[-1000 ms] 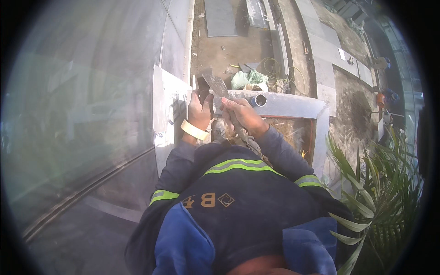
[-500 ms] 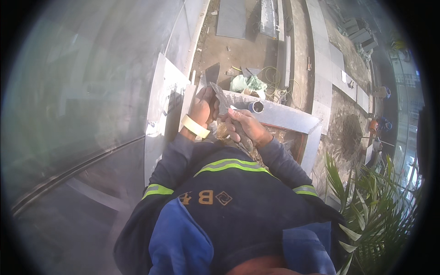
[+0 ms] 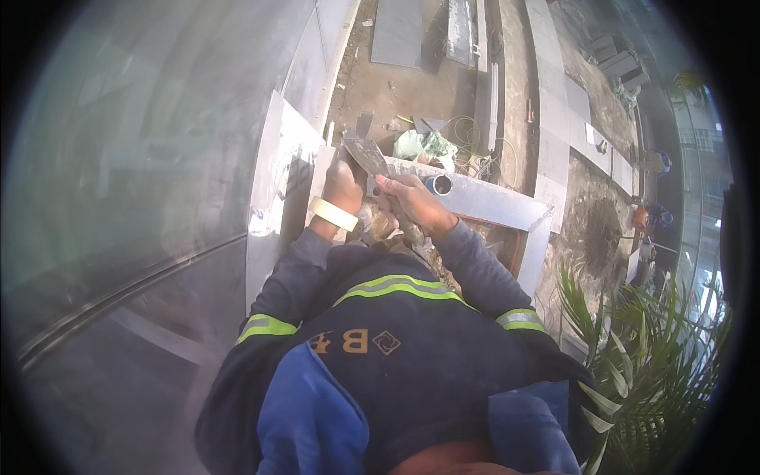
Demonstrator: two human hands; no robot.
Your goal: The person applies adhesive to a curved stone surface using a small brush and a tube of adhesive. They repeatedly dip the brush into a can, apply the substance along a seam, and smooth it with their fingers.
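While the grey glossy wall (image 3: 158, 158) fills the side from 8 to 11 o'clock, the dark jacket (image 3: 443, 340) of the person occupies the 6 o'clock side, with yellow-green reflective bands. At 4 o'clock there is a leafy plant (image 3: 649, 364). The pale ledge (image 3: 499, 206) extends toward 2 o'clock, and a white panel (image 3: 273, 174) leans at 10 o'clock. At 1 o'clock, beyond the ledge, lies a crumpled heap of light green plastic (image 3: 427, 146).

The right hand (image 3: 417, 202), between 1 and 2 o'clock, is closed firmly around the handle of a flat scraper (image 3: 368, 154). This scraper is near 12 o'clock, and its blade points toward 11 o'clock. Half a second ago the blade appeared narrower; now its broad face is turned more to the view, and both hands are a little more to the 9 o'clock side.

The left hand (image 3: 343, 188), at 11 o'clock, is just beside the blade. Its fingers are partly hidden, so I cannot tell whether they grip something. Its wrist carries, as before, a cream ring (image 3: 333, 214). A blue cylinder (image 3: 438, 185), smallest, shows its round open end near the right hand.
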